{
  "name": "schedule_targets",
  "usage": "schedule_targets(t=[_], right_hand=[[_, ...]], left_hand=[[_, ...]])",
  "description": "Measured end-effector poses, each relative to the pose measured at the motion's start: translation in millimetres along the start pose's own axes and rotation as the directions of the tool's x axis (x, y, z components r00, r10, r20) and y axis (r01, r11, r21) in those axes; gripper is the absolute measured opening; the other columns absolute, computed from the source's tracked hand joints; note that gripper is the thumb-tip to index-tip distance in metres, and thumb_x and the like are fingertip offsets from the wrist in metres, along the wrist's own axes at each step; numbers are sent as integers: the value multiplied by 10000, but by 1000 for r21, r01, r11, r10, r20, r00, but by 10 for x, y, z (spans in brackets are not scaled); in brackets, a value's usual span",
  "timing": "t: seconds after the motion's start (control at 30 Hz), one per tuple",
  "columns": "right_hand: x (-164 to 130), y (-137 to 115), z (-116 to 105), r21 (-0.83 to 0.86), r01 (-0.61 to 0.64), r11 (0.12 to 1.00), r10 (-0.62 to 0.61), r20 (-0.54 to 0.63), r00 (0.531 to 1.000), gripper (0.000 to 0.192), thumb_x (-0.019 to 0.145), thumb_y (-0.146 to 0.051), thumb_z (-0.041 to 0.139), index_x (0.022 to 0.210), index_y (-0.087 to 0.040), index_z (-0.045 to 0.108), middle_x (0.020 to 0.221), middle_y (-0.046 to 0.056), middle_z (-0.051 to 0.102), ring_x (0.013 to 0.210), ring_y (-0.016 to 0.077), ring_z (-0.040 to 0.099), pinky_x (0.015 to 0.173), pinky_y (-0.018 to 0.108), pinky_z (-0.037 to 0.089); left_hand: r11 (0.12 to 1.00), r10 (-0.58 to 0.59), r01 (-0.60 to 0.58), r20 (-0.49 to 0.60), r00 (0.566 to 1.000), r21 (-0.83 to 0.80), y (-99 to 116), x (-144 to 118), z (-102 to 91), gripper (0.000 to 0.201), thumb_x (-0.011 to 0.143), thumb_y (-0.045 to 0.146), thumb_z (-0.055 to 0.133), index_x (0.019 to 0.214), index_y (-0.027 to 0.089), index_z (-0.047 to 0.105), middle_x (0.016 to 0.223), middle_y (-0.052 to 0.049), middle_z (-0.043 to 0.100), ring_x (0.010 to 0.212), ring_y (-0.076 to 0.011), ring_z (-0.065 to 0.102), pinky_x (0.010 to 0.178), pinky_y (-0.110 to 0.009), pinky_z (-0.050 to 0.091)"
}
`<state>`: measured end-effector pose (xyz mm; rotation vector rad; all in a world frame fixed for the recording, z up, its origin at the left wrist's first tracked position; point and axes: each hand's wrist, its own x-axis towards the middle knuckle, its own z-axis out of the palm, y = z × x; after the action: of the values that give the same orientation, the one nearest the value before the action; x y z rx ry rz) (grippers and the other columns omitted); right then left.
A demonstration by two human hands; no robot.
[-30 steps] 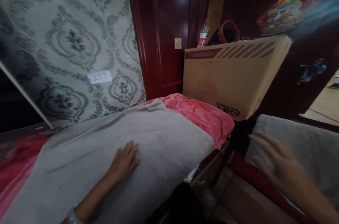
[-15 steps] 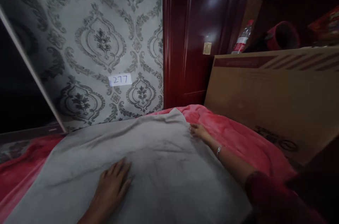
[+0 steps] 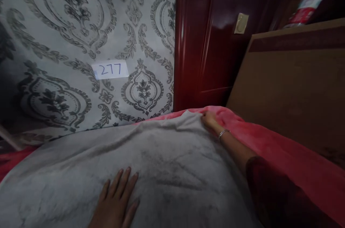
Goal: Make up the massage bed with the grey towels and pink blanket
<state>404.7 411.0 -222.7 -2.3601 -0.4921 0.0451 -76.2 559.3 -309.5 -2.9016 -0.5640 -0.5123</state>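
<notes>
1. Head view, onto the gray blanket (image 3: 167, 152): spread below the patterned wall (image 3: 86, 46), longest visible run left to right, near edge out of frame.
2. Down near, left of middle, with the left hand (image 3: 114, 197): flat, palm down, fingers fanned, holding nothing.
3. Up at the far right edge, much nearer that far corner, with the right hand (image 3: 211, 120): fingers curled, tips hidden, no telling whether gripping; gray blanket leftward and nearward, pink blanket (image 3: 283, 145) rightward.
</notes>
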Motion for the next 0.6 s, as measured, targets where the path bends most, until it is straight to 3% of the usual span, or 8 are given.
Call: schedule_targets(t=[0.13,0.23,0.33,0.4,0.47,0.53,0.6], right_hand=[[21,89,103,-135,-86,987,78,-65,995,274,917,-231,568,1100,-111,732,1165,255,685,1130,359,652,866,403,489],[-37,143,184,-172,-86,981,77,-59,995,300,930,-255,541,1116,-121,736,1151,232,700,1116,353,659,859,394,487],[0,116,160,-172,-54,984,47,-44,998,358,962,-357,505,1104,-130,742,1106,193,721,1073,328,672,841,369,492],[99,46,118,-154,-18,988,16,-19,1000,410,972,-431,486,1095,-139,746,1084,171,729,1041,307,677,839,356,495],[232,-45,103,-122,14,992,-13,15,1000,455,978,-470,464,1059,-127,752,1044,167,734,986,286,683,820,345,498],[353,-122,140,-85,24,996,-20,44,999,475,968,-482,480,990,-95,754,967,183,731,896,271,687,765,338,498],[421,-146,225,-48,21,999,-18,69,997,443,924,-481,553,876,-85,747,836,181,716,769,258,676,679,335,488]], left_hand=[[1000,25,-25,-6,1000,17,-58,-37,91,628,926,489,477,1536,388,369,1602,-26,344,1427,-356,435,1099,-615,438],[999,38,-38,-1,999,11,-74,-82,115,626,905,507,521,1513,403,414,1586,-31,375,1400,-367,470,1053,-602,488],[999,29,-31,-32,999,-42,-189,19,-16,532,942,465,478,1472,413,492,1573,-12,423,1376,-314,513,1032,-509,534],[995,-29,19,-101,994,-94,-390,263,-183,458,983,395,389,1387,380,604,1516,-10,518,1311,-257,582,1030,-424,545],[987,-98,82,-115,988,-138,-689,632,-357,461,987,375,358,1298,276,684,1404,-51,631,1252,-245,627,1062,-389,522],[963,-251,235,-120,961,-132,-1015,1035,-480,479,968,346,369,1278,166,687,1364,-110,654,1264,-256,617,1095,-379,490],[921,-382,374,-71,921,-107,-1269,1368,-512,459,960,276,366,1262,138,684,1320,-116,681,1262,-244,616,1109,-358,467]])
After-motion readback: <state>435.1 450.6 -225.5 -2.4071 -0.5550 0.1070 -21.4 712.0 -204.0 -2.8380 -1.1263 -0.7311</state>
